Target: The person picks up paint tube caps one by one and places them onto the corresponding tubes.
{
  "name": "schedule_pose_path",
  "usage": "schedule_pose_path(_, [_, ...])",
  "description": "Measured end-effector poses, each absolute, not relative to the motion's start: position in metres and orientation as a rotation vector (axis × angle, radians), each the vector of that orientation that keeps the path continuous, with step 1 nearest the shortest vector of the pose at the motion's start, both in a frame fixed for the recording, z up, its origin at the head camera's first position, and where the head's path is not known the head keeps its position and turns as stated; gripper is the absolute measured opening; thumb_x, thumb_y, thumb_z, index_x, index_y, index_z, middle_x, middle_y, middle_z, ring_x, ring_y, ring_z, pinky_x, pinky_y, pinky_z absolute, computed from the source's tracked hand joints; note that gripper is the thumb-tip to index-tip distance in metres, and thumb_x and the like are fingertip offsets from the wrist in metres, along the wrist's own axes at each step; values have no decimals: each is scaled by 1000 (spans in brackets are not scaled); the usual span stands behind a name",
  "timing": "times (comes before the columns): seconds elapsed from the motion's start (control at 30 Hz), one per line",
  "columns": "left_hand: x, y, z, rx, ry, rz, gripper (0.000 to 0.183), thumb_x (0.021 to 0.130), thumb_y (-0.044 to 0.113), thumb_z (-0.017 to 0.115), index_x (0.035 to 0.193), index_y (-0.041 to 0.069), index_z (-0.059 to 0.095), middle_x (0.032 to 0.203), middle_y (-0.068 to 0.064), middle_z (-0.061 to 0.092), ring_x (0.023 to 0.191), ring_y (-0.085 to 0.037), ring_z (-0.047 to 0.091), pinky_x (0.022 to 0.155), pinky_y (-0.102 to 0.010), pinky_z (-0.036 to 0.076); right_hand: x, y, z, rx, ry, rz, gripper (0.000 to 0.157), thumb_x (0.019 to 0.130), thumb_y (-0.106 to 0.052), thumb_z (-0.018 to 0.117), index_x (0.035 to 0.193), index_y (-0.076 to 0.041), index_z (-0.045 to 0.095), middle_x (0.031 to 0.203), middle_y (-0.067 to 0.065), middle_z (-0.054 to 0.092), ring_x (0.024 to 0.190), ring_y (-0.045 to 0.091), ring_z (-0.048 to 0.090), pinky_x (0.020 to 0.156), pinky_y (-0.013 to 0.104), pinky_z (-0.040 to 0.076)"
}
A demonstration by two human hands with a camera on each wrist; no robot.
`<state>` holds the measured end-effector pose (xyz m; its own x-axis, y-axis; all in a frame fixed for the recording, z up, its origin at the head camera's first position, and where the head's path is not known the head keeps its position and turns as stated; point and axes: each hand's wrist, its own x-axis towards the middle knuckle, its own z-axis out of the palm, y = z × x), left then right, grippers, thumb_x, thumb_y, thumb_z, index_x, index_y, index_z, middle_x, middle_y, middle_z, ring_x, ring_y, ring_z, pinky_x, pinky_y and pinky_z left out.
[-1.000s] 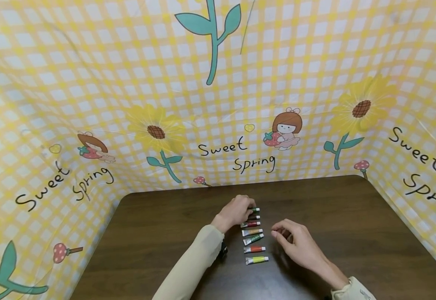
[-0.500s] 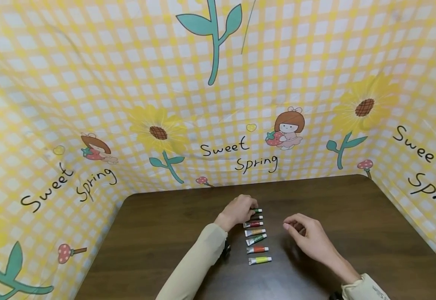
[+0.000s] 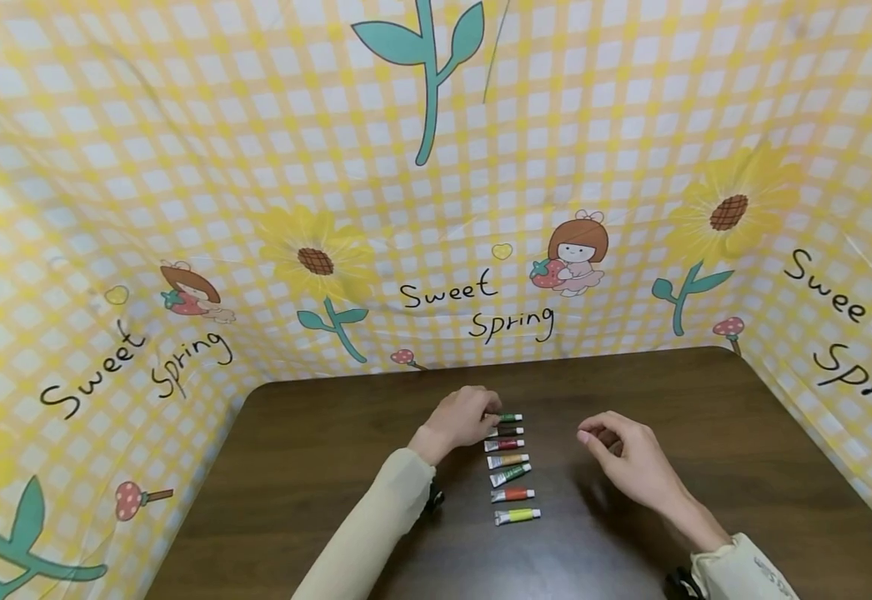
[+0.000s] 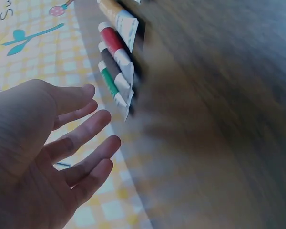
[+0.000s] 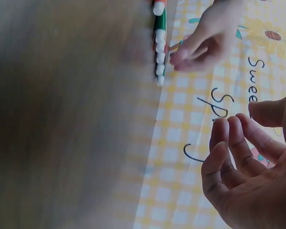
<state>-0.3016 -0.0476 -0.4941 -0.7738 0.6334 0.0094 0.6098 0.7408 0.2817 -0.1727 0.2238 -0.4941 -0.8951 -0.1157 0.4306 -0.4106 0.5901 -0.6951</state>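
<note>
Several small paint tubes lie in a column on the table, caps pointing right. At the far end is a green paint tube (image 3: 511, 417), with a dark one (image 3: 511, 432), a deep red one (image 3: 506, 446) and an ochre one (image 3: 508, 461) below it. Nearer lie a second green tube (image 3: 511, 476), an orange-red one (image 3: 513, 496) and a yellow one (image 3: 518, 517). My left hand (image 3: 466, 417) is beside the far green tube; its wrist view shows the fingers spread and apart from the tubes. Right of the column, my right hand (image 3: 627, 458) hovers with loosely bent fingers, holding nothing.
The brown wooden table (image 3: 316, 467) has rounded far corners. A yellow checked cloth (image 3: 436, 217) printed with flowers and "Sweet Spring" hangs behind it and along both sides.
My left hand has let go of the far green tube and drawn back to the left. My right hand has moved right, away from the column. The tubes keep their order.
</note>
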Motion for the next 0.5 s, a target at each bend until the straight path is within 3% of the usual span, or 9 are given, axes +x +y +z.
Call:
schedule_pose_path(0.27, [-285, -74, -481, 1061, 2949, 409, 27, 98, 28, 65, 121, 15, 69, 114, 0, 68, 101, -17, 65, 88, -37, 54, -175, 246, -485, 439, -2495, 1098, 6, 94, -11, 70, 100, -13, 71, 90, -7, 67, 74, 6, 62, 63, 26, 54])
schedule_pose_path(0.5, [-267, -104, -468, 1043, 3047, 421, 34, 100, 35, 61, 126, 13, 67, 123, -4, 66, 109, -25, 64, 95, -45, 51, -174, 269, -479, 430, -2495, 898, 11, 91, -15, 75, 101, -13, 71, 90, -9, 67, 76, 6, 63, 62, 28, 53])
